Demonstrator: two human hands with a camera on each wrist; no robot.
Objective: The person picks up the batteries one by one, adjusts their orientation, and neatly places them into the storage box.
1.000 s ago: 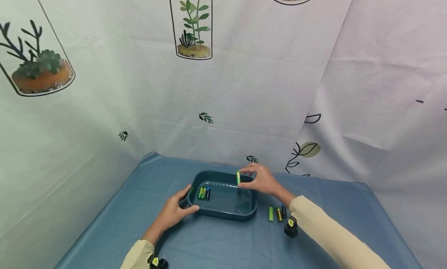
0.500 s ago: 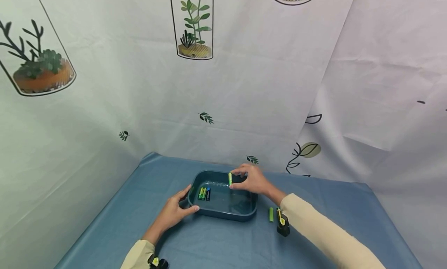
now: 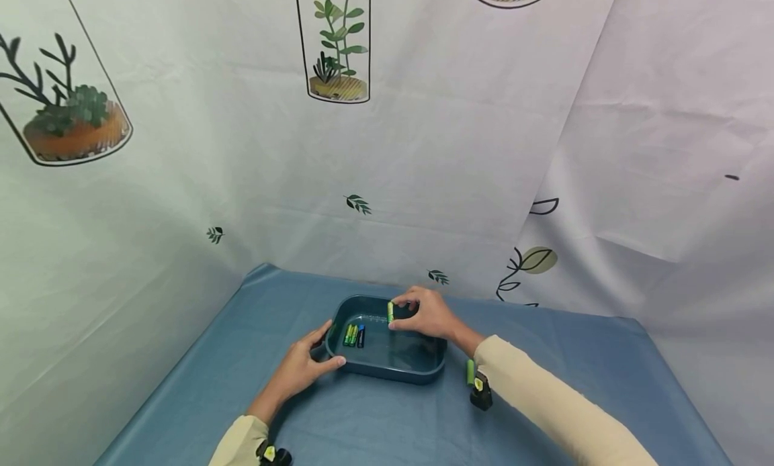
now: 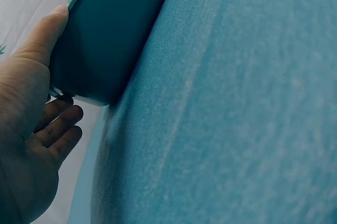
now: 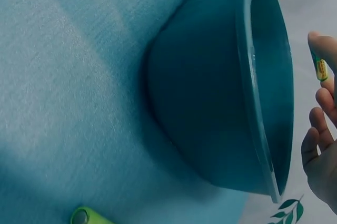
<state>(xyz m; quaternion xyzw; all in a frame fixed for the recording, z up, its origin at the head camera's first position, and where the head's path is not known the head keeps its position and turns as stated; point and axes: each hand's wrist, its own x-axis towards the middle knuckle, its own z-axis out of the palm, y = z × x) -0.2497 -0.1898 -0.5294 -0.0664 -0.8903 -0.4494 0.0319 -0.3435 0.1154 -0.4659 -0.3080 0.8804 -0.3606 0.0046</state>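
Observation:
A dark teal rectangular tray (image 3: 387, 372) stands on the table. My left hand (image 3: 302, 362) holds its left end, thumb at the front rim and fingers along the outer left side. In the left wrist view the thumb of the left hand (image 4: 31, 92) lies at the tray's edge. My right hand (image 3: 431, 315) pinches a green and yellow battery (image 3: 390, 312) upright between thumb and fingers, over the tray's middle. Two green batteries (image 3: 350, 335) and a dark one with a blue end (image 3: 361, 336) lie side by side in the tray's left part.
A green battery (image 3: 470, 372) lies on the blue tablecloth (image 3: 375, 426) right of the tray, partly behind the right wrist's camera (image 3: 480, 393). White fabric walls (image 3: 423, 184) printed with plants stand behind and at both sides.
My right hand has moved left over the tray with the battery. Its forearm and wrist camera now cover two batteries on the table that showed earlier. The left hand and tray stay put.

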